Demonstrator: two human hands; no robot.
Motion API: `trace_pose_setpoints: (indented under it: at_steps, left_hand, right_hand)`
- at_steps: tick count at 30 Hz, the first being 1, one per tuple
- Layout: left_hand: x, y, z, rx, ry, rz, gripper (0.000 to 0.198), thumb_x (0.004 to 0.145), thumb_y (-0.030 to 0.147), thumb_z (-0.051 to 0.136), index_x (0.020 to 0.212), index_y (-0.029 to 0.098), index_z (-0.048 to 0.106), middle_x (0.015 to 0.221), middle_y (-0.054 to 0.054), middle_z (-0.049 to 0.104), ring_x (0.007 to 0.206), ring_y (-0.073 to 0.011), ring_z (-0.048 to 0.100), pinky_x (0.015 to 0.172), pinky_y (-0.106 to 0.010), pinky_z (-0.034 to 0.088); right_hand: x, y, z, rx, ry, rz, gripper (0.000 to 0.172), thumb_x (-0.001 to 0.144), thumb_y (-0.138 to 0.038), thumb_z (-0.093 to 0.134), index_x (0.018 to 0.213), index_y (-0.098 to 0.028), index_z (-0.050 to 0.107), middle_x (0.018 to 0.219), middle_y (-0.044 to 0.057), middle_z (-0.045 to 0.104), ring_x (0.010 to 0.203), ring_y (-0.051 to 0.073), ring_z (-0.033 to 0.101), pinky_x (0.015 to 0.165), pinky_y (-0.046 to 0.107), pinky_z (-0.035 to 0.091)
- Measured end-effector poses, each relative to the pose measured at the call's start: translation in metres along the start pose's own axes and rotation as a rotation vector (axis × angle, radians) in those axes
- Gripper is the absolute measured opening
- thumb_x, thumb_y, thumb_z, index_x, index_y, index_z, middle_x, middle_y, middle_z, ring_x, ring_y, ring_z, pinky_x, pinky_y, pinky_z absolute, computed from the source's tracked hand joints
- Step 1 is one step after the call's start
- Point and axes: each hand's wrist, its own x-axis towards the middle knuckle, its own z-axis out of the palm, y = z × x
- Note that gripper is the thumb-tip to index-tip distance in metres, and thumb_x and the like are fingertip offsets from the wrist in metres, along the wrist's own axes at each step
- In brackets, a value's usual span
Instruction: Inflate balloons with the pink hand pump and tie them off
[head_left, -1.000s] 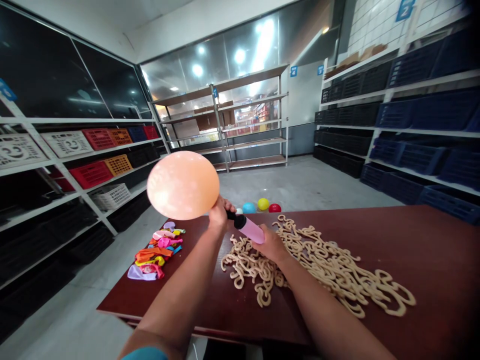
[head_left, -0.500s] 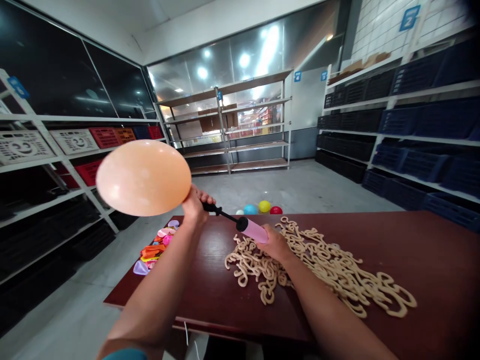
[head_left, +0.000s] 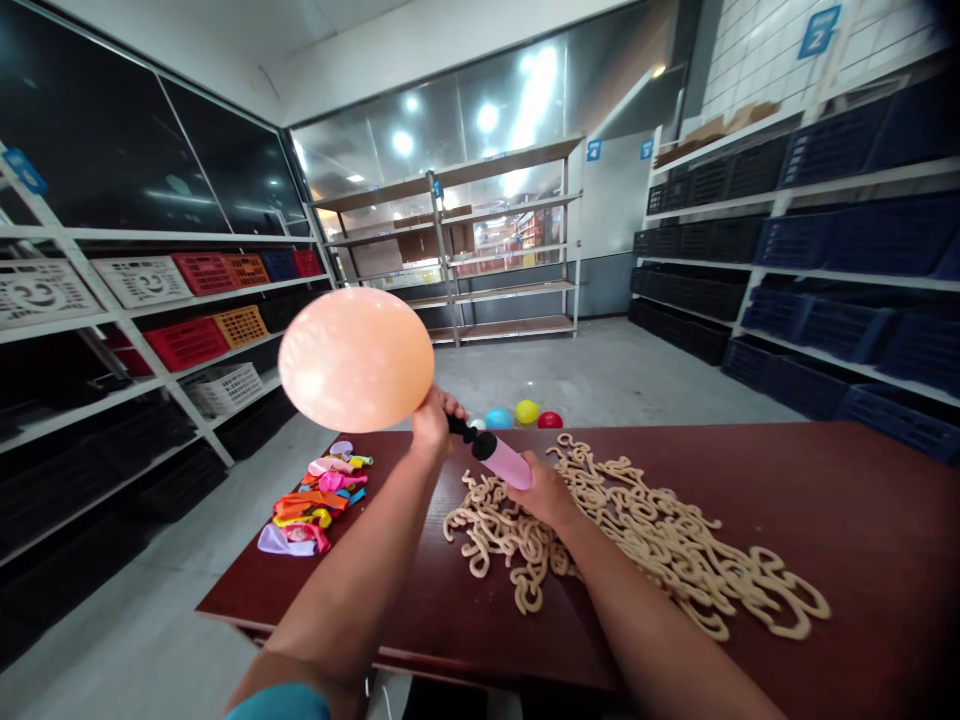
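A blown-up peach balloon is above the table's far left part. My left hand is closed at the balloon's neck and around the black end of a balloon pump; its fingers hide the join. My right hand is wrapped around the pump's pink barrel. The black rod between the two hands is short, with little of it showing. Limp balloons in several colours lie in a pile left of my left forearm. Under and beside my right arm spreads a heap of beige, curly, rope-like pieces.
A dark red table spans the front. Blown-up balloons in blue, yellow, red and white show beyond its far edge. Shelving with crates stands left, shelving with dark blue bins right, and a rack at the back.
My left hand and the peach balloon have moved right, toward the pink barrel. The pump's rod has slid in and shows less. More of the limp balloon pile is visible.
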Motion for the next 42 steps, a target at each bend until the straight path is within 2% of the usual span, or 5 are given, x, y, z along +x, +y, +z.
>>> trace_pose_setpoints:
  at_steps: [7,20,33,37,42]
  left_hand:
    - [-0.004,-0.021,0.000,-0.025,-0.004,-0.032,0.046,0.074,0.050,0.054,0.054,0.021,0.025,0.043,0.006,0.029,0.036,-0.0088,0.038,0.041,-0.025,0.038]
    - [0.007,0.092,-0.012,-0.037,-0.015,0.176,0.046,0.076,0.046,0.053,0.056,0.021,0.022,0.042,0.007,0.025,0.033,-0.0084,0.034,0.039,-0.024,0.036]
    - [0.001,-0.019,0.013,0.018,-0.019,-0.077,0.045,0.074,0.050,0.055,0.056,0.021,0.026,0.042,0.007,0.029,0.035,-0.0083,0.036,0.040,-0.023,0.035]
    - [0.001,-0.018,0.009,-0.001,-0.029,-0.079,0.045,0.075,0.049,0.053,0.054,0.021,0.024,0.042,0.007,0.028,0.035,-0.0085,0.036,0.040,-0.025,0.036]
    - [0.008,0.021,-0.006,-0.032,0.002,0.001,0.047,0.076,0.049,0.053,0.054,0.021,0.023,0.042,0.007,0.027,0.035,-0.0093,0.036,0.040,-0.026,0.036]
  right_hand:
    - [0.002,0.002,0.001,-0.006,0.063,-0.024,0.033,0.065,-0.037,0.059,0.093,-0.020,0.053,0.080,0.005,0.063,0.074,0.022,0.060,0.059,0.029,0.040]
    - [0.002,-0.002,0.000,0.023,0.061,-0.047,0.031,0.064,-0.035,0.062,0.090,-0.021,0.050,0.079,0.004,0.060,0.070,0.021,0.059,0.058,0.030,0.042]
    - [0.000,0.000,-0.001,0.013,0.018,0.041,0.031,0.065,-0.034,0.062,0.091,-0.021,0.051,0.078,0.003,0.063,0.069,0.019,0.060,0.055,0.026,0.037]
    - [0.001,0.000,-0.001,0.006,0.030,0.025,0.029,0.066,-0.034,0.060,0.091,-0.021,0.050,0.078,0.003,0.062,0.069,0.019,0.060,0.056,0.025,0.037]
    - [0.002,0.001,-0.003,0.010,0.036,-0.034,0.034,0.066,-0.035,0.060,0.095,-0.022,0.050,0.084,0.004,0.062,0.074,0.021,0.060,0.060,0.029,0.041]
